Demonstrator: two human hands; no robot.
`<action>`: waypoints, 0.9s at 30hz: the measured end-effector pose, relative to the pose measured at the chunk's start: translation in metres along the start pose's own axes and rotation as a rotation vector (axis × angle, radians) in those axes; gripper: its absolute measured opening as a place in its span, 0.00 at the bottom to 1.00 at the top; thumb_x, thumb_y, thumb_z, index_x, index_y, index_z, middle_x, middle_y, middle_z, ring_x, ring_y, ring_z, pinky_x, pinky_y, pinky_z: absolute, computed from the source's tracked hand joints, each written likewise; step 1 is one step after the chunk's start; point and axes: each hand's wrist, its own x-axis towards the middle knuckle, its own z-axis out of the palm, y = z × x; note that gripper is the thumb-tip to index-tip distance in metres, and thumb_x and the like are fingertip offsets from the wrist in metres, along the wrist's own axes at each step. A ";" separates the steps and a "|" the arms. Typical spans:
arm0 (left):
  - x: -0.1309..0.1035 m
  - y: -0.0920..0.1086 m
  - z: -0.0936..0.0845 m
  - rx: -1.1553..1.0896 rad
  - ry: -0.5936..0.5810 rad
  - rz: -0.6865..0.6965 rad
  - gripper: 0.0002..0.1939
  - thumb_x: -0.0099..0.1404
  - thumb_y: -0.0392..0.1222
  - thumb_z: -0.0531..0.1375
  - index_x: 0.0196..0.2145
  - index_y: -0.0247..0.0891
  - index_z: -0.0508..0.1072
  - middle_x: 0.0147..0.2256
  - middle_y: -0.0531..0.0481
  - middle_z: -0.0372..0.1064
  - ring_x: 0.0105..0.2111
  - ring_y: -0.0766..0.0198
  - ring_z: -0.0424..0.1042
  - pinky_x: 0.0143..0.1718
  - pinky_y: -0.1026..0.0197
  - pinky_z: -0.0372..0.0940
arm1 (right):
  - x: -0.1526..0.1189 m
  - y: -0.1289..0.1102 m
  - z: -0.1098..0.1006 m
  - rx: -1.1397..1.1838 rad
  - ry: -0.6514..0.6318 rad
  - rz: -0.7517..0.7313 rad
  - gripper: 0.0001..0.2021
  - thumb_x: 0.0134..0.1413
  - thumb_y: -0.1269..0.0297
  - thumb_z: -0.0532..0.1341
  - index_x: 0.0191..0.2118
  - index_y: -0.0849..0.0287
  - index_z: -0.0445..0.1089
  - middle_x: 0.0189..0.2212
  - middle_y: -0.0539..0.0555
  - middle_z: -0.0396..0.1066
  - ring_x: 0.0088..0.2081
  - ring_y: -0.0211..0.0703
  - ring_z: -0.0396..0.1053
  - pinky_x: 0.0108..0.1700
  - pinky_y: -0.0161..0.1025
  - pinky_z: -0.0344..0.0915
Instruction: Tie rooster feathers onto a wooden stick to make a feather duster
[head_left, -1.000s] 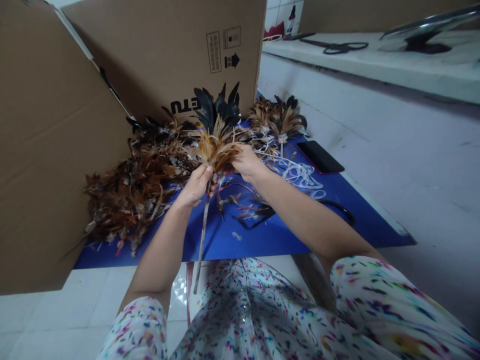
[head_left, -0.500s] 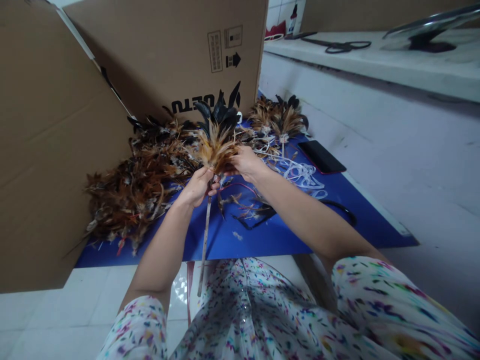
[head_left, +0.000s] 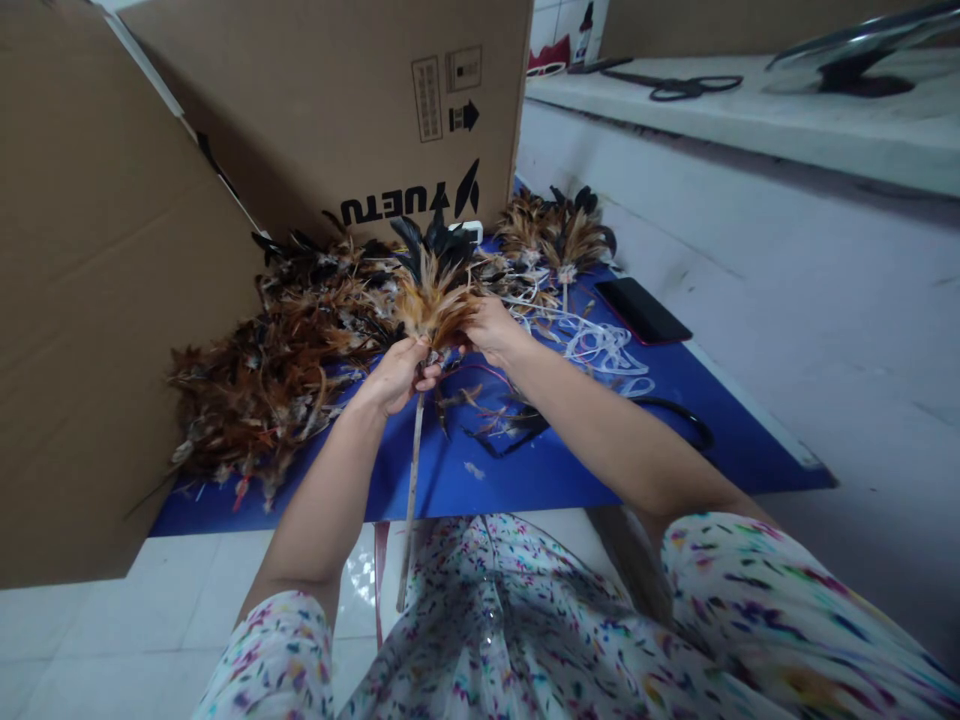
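A feather duster [head_left: 431,285] with black tips and golden-brown feathers stands upright between my hands, above the blue table [head_left: 510,490]. Its thin stick [head_left: 411,500] points down past the table's front edge. My left hand [head_left: 401,376] is closed round the stick just under the feathers. At the right side of the bunch, my right hand [head_left: 487,328] has its fingers closed on the lower feathers; the fingertips are partly hidden among them. Behind and to the left lies a large heap of brown and black feathers [head_left: 262,370].
Cardboard [head_left: 322,100] walls off the left and back. To the right lie tangled clear plastic strips [head_left: 600,345], a black phone [head_left: 643,310] and more feather bunches [head_left: 574,235]. Scissors [head_left: 694,88] rest on a white ledge [head_left: 817,130]. Black eyeglasses [head_left: 510,440] lie near the front.
The feather duster has shifted down slightly, its stick end reaching a little lower. Both hands keep nearly the same place and hold.
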 end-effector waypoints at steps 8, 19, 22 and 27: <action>0.001 0.000 0.001 -0.011 -0.007 -0.070 0.08 0.67 0.29 0.50 0.29 0.35 0.61 0.22 0.53 0.60 0.15 0.76 0.54 0.14 0.74 0.43 | -0.008 -0.003 0.003 -0.055 0.032 0.037 0.08 0.46 0.77 0.64 0.24 0.59 0.67 0.13 0.45 0.64 0.14 0.32 0.58 0.15 0.29 0.54; 0.004 -0.002 0.004 -0.083 0.076 -0.036 0.09 0.59 0.25 0.52 0.27 0.36 0.58 0.21 0.56 0.57 0.15 0.77 0.52 0.15 0.74 0.42 | -0.027 -0.004 -0.013 0.017 -0.034 0.176 0.04 0.60 0.75 0.56 0.35 0.61 0.65 0.24 0.50 0.70 0.23 0.35 0.69 0.22 0.32 0.66; 0.006 -0.006 0.005 -0.062 0.090 0.003 0.09 0.62 0.26 0.51 0.26 0.35 0.59 0.20 0.56 0.56 0.15 0.77 0.53 0.15 0.74 0.43 | -0.036 0.003 -0.010 -0.144 -0.047 0.073 0.08 0.52 0.71 0.65 0.38 0.61 0.67 0.25 0.48 0.68 0.22 0.33 0.65 0.18 0.30 0.61; 0.006 -0.011 0.006 -0.033 0.083 0.047 0.12 0.67 0.30 0.51 0.25 0.34 0.60 0.20 0.57 0.55 0.15 0.77 0.53 0.14 0.73 0.44 | -0.029 0.016 0.001 -0.291 -0.049 -0.142 0.10 0.48 0.63 0.68 0.32 0.63 0.69 0.24 0.49 0.70 0.22 0.31 0.62 0.19 0.29 0.54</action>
